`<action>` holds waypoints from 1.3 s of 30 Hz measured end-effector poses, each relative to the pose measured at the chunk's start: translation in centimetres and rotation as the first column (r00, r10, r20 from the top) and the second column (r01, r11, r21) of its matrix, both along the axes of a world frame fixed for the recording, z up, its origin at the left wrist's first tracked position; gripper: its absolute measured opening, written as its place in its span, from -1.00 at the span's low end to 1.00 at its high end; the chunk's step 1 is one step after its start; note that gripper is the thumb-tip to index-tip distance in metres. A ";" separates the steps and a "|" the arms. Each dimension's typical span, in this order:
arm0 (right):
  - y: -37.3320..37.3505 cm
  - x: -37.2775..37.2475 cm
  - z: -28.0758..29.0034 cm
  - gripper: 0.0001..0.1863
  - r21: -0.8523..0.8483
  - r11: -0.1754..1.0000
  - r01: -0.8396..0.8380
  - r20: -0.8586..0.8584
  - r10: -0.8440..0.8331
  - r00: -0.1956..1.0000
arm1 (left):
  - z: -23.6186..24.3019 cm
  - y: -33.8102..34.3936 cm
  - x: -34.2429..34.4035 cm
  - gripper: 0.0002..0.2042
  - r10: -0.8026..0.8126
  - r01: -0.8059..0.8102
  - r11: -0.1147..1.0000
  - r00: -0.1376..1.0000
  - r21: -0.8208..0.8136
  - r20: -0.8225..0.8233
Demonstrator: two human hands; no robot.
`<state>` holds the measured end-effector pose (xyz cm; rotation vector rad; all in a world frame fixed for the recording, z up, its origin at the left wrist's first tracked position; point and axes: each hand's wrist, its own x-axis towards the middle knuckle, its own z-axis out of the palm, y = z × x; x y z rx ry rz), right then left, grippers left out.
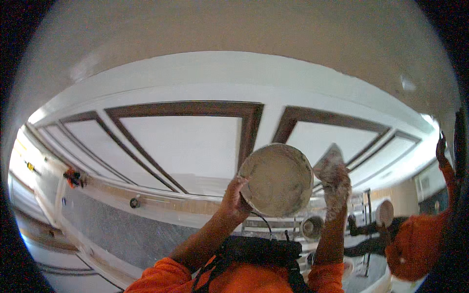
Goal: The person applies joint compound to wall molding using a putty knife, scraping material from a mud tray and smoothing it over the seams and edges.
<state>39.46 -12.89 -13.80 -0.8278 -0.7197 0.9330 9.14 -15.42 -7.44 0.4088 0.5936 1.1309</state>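
My left hand (236, 199) grips the left rim of a round, pale bucket (311, 188), fingers closed on its edge. Inside it is a beige, paste-like plaster (276, 178). To the right of the bucket, my right hand (337, 184) is closed round a trowel (331, 155) with a roughly triangular blade, its tip upward. That hand and wrist are smeared with whitish plaster. The trowel's handle is hidden by the fingers. Both tools are held up before a white wall (181, 141) with dark brown panel frames.
A slatted platform (273, 228) lies below me, bearing another bucket (311, 228). Close on the right, a co-worker in orange (417, 246) has one hand (441, 146) raised and a round, pale container (384, 213) beside them. Grey floor (127, 229) stretches left toward a distant person (73, 177).
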 end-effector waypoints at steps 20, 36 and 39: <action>-1.8 11.3 -7.6 -0.64 -0.033 0.968 0.249 0.611 -0.178 0.771 | -7.5 -0.5 6.9 -0.27 0.239 -0.277 0.954 0.932 0.114 0.272; -1.4 -1.8 3.0 -0.71 0.047 0.864 -0.502 -0.597 0.427 0.679 | -2.2 -0.4 11.6 -0.44 0.535 -0.532 0.844 0.836 -0.060 0.120; -2.1 -0.1 3.8 -0.74 0.044 0.869 -0.493 -0.547 0.433 0.716 | -2.4 -0.9 12.3 -0.43 0.546 -0.546 0.838 0.836 -0.019 0.051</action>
